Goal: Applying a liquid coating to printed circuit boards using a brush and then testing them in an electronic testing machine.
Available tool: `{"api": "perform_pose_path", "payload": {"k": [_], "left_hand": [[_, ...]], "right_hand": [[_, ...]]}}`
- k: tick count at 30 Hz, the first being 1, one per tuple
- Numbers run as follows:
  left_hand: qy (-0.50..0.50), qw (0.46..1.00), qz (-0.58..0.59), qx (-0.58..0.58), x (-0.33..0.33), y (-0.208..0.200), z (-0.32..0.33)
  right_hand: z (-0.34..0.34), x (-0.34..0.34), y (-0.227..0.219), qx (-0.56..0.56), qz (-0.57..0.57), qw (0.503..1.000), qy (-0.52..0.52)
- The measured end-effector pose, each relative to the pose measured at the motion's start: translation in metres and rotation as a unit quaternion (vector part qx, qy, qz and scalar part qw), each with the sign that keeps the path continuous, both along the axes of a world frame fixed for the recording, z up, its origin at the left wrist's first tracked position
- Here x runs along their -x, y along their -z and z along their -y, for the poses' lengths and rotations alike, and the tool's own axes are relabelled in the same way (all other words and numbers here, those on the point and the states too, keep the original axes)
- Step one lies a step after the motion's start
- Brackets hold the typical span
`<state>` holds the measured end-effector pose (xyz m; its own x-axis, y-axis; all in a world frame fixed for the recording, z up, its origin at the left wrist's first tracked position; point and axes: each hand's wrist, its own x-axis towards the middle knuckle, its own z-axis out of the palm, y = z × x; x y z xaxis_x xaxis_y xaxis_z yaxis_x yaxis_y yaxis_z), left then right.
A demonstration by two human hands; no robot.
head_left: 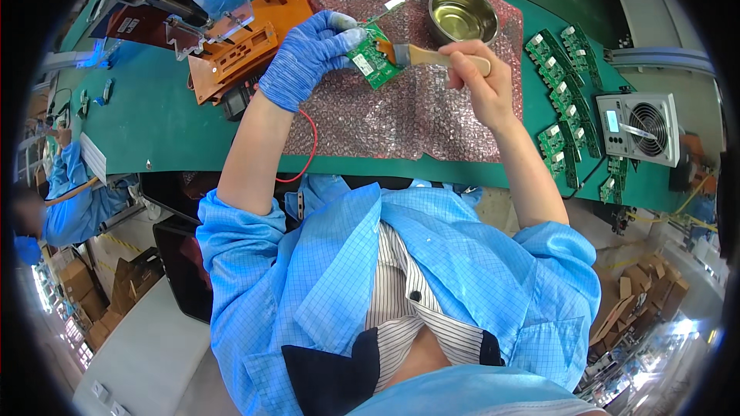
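Note:
My left hand (312,58), in a blue knit glove with pale fingertips, is closed on the edge of a small green circuit board (375,69). The board is held tilted above a sheet of reddish bubble wrap (370,127). A white connector (395,4) sticks out past its far side. My bare right hand (479,81) grips the wooden handle of a flat brush (432,56). The brush's bristles touch the board's face, close to my left fingertips. Behind my right hand, a round metal bowl (463,15) with yellowish liquid stands on the wrap.
An orange fixture (235,65) with clear plates stands at the left. Several green boards (566,92) lie in rows at the right, beside a white fan unit (638,127). A red cable (314,139) curves over the green table's (462,172) front edge. Another person (73,185) sits far left.

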<state>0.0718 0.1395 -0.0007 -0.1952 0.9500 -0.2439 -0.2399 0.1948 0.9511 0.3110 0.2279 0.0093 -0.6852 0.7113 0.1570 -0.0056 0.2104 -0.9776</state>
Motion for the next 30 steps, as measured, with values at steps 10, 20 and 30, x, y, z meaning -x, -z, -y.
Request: {"api": "perform_pose_path", "payload": {"k": [10,20,30], "left_hand": [[-0.123,0.987,0.098,-0.024,-0.006,0.013,0.001],[-0.178,0.972,0.144,-0.053,0.000,0.017,-0.009],[-0.185,0.958,0.206,-0.069,0.019,0.011,-0.054]], "right_hand": [[0.011,0.005,0.010,0.016,-0.047,0.994,0.098],[0.023,0.016,0.001,0.024,-0.028,0.994,0.102],[-0.040,0.011,-0.011,-0.055,-0.152,0.970,0.181]]}}
